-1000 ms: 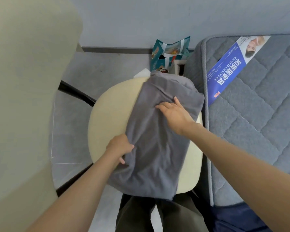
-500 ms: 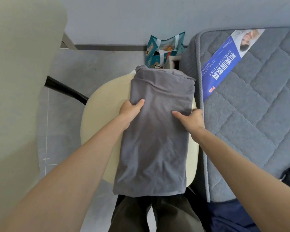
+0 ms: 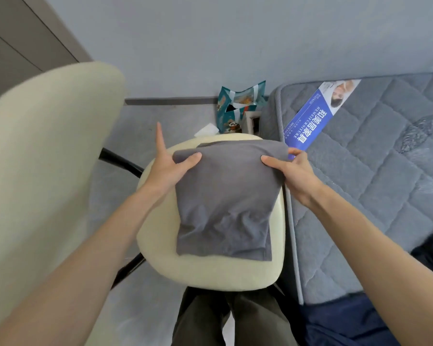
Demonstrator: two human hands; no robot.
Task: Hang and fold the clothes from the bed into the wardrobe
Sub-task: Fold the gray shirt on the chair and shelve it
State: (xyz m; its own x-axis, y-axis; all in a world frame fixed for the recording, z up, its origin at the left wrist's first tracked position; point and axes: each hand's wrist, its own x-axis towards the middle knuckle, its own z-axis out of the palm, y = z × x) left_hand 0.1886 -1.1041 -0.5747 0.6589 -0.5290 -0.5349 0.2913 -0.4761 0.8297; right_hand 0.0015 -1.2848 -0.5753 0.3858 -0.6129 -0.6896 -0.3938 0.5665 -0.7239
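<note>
A grey garment, folded into a rectangle, lies on the cream seat of a chair in the middle of the view. My left hand holds its far left corner, thumb on top, index finger pointing up and away. My right hand pinches the far right corner between thumb and fingers. The far edge of the garment is a fold lifted slightly off the seat. The near edge lies flat towards my legs.
The chair's cream backrest fills the left side. A grey quilted mattress with a blue label lies right of the chair. A teal bag stands on the floor by the wall. Dark blue cloth lies at the bottom right.
Both hands moved from the garment's middle to its far corners. The long garment now looks folded in half, shorter, lying wholly on the seat instead of hanging over the near edge.
</note>
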